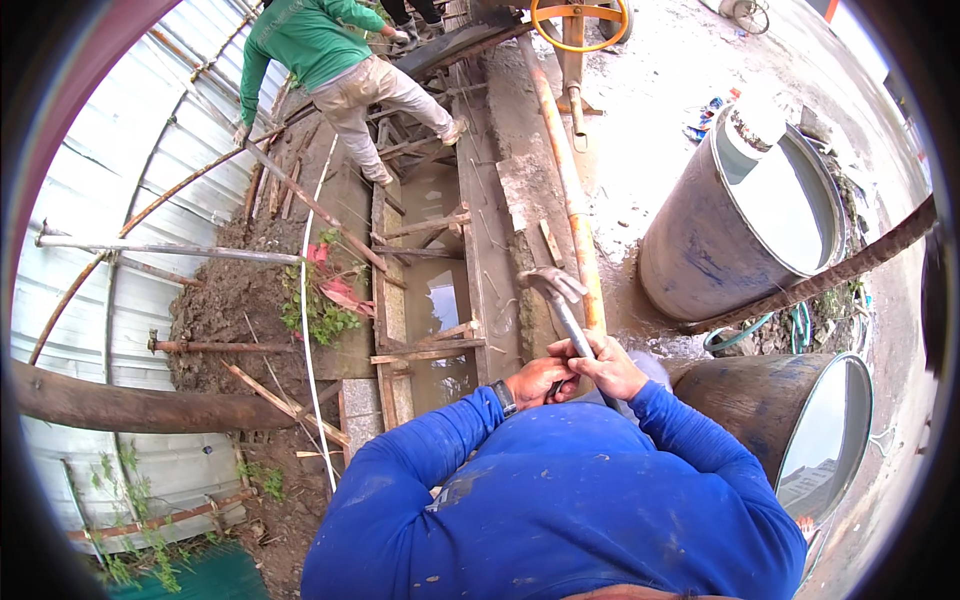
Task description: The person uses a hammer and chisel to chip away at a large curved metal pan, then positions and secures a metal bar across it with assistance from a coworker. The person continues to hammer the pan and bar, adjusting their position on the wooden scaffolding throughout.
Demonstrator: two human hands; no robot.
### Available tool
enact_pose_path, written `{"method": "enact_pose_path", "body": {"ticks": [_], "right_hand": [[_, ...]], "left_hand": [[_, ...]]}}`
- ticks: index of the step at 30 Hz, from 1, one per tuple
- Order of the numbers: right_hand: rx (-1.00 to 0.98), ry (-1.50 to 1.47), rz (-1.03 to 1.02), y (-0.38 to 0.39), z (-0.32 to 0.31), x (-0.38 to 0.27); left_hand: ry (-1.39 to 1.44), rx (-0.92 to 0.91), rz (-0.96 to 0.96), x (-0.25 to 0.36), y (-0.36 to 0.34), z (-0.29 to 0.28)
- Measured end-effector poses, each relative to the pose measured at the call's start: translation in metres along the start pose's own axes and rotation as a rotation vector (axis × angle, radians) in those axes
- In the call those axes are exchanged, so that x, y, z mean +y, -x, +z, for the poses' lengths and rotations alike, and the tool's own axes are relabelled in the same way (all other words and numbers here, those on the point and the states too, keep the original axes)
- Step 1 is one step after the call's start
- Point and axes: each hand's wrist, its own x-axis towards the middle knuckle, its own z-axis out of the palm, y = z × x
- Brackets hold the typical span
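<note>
A steel claw hammer (pixel 555 285) is held upright in front of my blue-sleeved body, its handle in my right hand (pixel 610 368), whose fingers are closed around it. My left hand (pixel 537 382), with a dark wristband, is closed just left of the handle, touching my right hand; what its fingers hold is hidden, though a small dark shape shows there. Beyond the hammer lies a muddy wood-formed trench (pixel 436 300) with cross pieces and murky water, bordered on the right by a long rusty pipe (pixel 566 180).
A co-worker in green (pixel 305 45) steps over the trench ahead, another's legs beyond. Two water-filled drums (pixel 690 250) stand right under a rusty bar (pixel 850 265). Left are a corrugated fence (pixel 85 170), crossing poles (pixel 150 400), soil and plants. A yellow handwheel (pixel 580 45) is at the top.
</note>
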Motion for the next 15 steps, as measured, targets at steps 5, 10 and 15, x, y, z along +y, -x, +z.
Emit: {"method": "enact_pose_path", "body": {"ticks": [5, 10, 15], "right_hand": [[-0.139, 0.046, 0.087, -0.025, 0.016, -0.022], [-0.1, 0.07, -0.086, -0.048, 0.006, -0.027], [0.045, 0.288, -0.098, -0.067, -0.056, -0.038]], "left_hand": [[0.018, 0.11, 0.09, 0.013, 0.017, -0.002], [0.069, 0.113, 0.231, 0.034, 0.031, -0.003], [0.042, 0.44, 0.46, 0.06, 0.085, -0.044]]}}
